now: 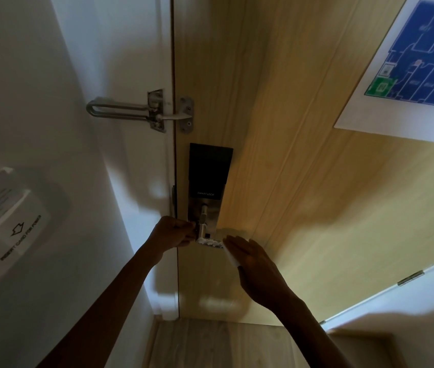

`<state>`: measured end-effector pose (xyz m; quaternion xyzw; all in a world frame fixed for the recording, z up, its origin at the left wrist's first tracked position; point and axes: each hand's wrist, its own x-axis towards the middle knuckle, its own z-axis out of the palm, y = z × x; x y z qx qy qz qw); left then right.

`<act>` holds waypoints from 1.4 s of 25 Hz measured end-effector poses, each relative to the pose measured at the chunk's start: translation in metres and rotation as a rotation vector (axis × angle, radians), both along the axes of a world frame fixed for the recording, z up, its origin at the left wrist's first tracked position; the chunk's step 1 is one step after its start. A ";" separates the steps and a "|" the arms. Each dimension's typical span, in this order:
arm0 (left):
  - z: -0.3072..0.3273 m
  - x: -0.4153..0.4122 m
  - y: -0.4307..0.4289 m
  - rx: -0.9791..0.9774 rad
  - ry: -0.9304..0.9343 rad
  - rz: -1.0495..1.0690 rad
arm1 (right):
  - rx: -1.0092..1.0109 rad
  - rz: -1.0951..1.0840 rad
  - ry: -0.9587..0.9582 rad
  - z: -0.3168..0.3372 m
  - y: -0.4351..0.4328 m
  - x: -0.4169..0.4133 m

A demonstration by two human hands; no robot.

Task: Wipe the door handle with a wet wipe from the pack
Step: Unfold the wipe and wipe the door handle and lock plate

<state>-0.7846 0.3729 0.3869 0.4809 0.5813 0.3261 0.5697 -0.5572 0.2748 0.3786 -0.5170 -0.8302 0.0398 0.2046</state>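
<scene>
A narrow entry with a wood-plank floor [200, 343] at the bottom of the view, a white wall [38, 102] on the left and a pale wooden door [303, 181] filling the right. Nearest, two bare forearms rise from the lower edge toward the lock. The left hand [173, 233] is curled, its fingers drawn together at the door's edge and touching the near end of the door handle [209, 240]; whether it truly grips the metal cannot be told. The right hand [253, 261] is flat, fingers extended and close together, tilted up-left, with a white wet wipe [230, 254] pressed under its fingers just beside the handle's free end. The handle is a silver lever whose long axis runs left to right across the door, pointing right, away from the door's edge, below a silver spindle. Above it sits the black lock plate [209, 171] marked SMART LOCK. Higher still, a metal swing-bar guard [131, 110] bridges wall and door. On the left wall is a white card-slot switch [9, 221]; upper right on the door hangs a blue floor plan [417, 65]
</scene>
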 end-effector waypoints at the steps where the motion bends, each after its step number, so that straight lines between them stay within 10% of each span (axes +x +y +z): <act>1: 0.000 0.000 -0.001 0.001 -0.001 -0.001 | -0.004 -0.006 -0.015 0.000 -0.001 0.005; 22: -0.002 -0.007 -0.003 -0.027 -0.091 -0.096 | -0.028 -0.090 0.042 0.004 -0.017 0.023; 35: -0.001 -0.009 -0.001 -0.048 -0.132 -0.135 | -0.627 -0.294 1.544 0.015 -0.022 0.057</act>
